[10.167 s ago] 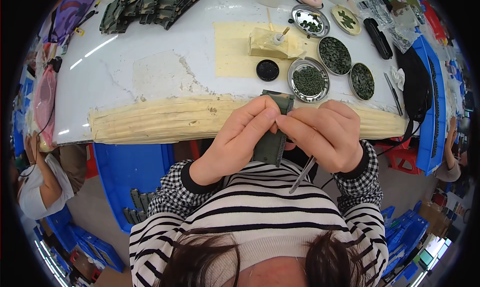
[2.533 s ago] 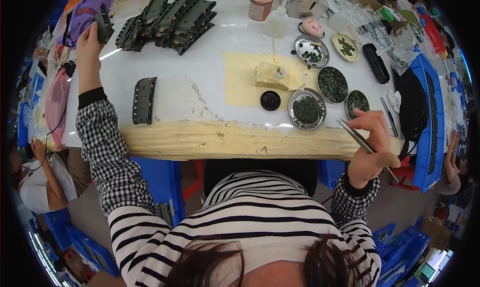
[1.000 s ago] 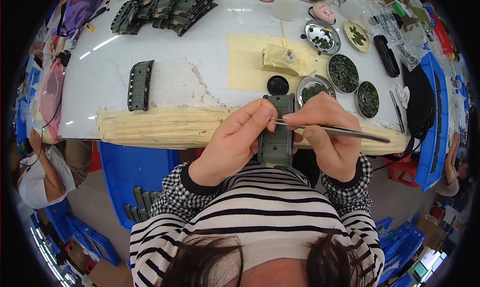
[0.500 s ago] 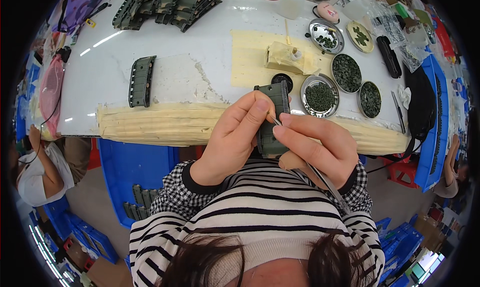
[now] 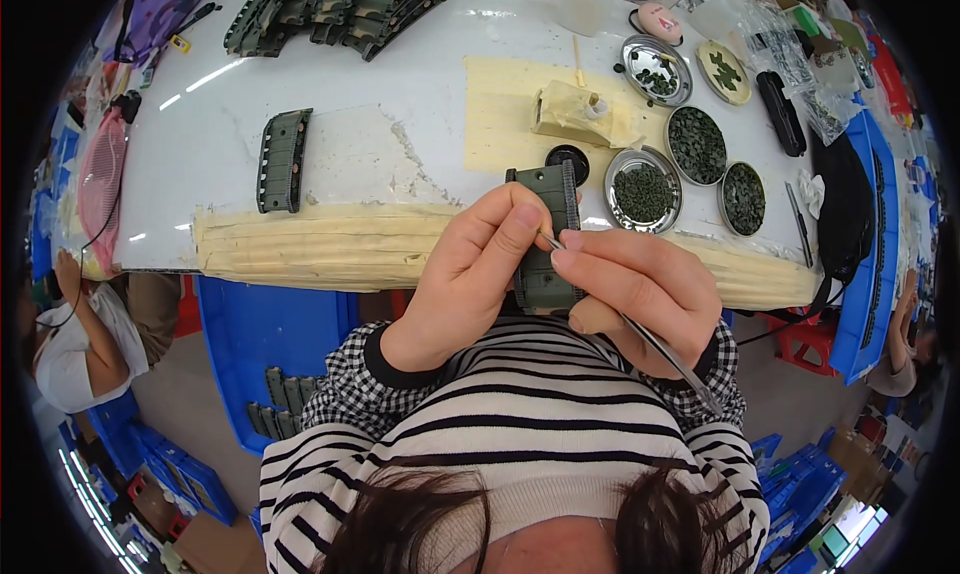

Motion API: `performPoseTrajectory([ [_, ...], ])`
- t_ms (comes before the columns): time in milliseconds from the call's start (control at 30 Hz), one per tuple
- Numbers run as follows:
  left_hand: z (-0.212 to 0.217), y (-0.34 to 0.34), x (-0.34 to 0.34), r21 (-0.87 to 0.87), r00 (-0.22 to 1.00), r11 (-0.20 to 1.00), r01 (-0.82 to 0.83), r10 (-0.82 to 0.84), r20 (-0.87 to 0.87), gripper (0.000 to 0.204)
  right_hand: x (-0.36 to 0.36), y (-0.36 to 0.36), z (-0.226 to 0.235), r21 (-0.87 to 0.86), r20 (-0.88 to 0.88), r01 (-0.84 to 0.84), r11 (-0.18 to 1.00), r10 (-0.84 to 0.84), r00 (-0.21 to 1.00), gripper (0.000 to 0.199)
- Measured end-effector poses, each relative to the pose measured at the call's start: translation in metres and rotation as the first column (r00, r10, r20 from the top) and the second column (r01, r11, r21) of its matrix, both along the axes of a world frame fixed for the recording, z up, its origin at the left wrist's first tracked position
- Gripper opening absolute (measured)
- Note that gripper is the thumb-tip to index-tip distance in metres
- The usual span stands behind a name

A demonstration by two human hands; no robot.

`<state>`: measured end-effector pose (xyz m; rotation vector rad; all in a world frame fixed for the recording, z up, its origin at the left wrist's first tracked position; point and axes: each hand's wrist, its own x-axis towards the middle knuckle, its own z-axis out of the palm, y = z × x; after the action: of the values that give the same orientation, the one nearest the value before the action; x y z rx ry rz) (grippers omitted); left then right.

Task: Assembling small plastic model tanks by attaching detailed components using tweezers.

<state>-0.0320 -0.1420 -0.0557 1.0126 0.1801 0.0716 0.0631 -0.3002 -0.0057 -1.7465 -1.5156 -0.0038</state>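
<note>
A dark green plastic model part (image 5: 545, 284), longish and edged on its right with a toothed black strip, is held upright just past the table's front edge. My left hand (image 5: 475, 269) is closed on its left side, thumb and forefinger pinched near its middle. Between the fingers of my right hand (image 5: 645, 289) are slim metal tweezers (image 5: 665, 352). Their tip reaches the left fingertips, over the part. Whatever tiny piece may be at the tip is too small to make out. One finger of the right hand wears a tan covering.
Round dishes of small green pieces, such as this metal dish (image 5: 610, 196), stand at the right beside a tape-covered block (image 5: 585, 114). A similar green part (image 5: 285, 161) lies left, with a stack of camouflage parts (image 5: 335, 14) behind. Below the table sits a blue bin (image 5: 235, 344).
My right hand has moved slightly to the right, and the tweezers' back end has swung right. The left hand and the green part stay nearly where they were.
</note>
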Motion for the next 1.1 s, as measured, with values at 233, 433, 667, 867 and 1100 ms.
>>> performPoseTrajectory([
  [233,0.001,0.0,0.001,0.009,1.0,1.0,-0.017,0.016,0.014,0.028,0.004,0.0,-0.003,0.019,0.006,-0.031,0.999,0.031,0.999,0.04],
  [433,0.001,-0.002,0.002,0.038,0.999,0.999,-0.033,0.033,0.021,0.028,0.003,0.001,-0.003,0.011,-0.021,-0.021,1.0,0.021,1.0,0.038],
  [667,0.002,0.0,0.0,-0.106,1.0,0.994,-0.019,0.017,-0.014,0.023,0.005,0.002,-0.007,0.096,-0.136,0.081,0.992,-0.068,0.988,0.021],
  [867,0.014,0.018,-0.01,-0.3,0.982,0.935,-0.19,0.184,-0.047,0.066,0.021,0.007,-0.033,0.004,-0.374,0.391,0.92,-0.361,0.854,0.01],
  [1100,0.002,0.022,-0.018,-0.499,0.976,0.839,-0.218,0.189,-0.109,0.059,0.031,0.019,-0.051,0.035,-0.093,0.395,0.918,-0.391,0.916,0.008],
])
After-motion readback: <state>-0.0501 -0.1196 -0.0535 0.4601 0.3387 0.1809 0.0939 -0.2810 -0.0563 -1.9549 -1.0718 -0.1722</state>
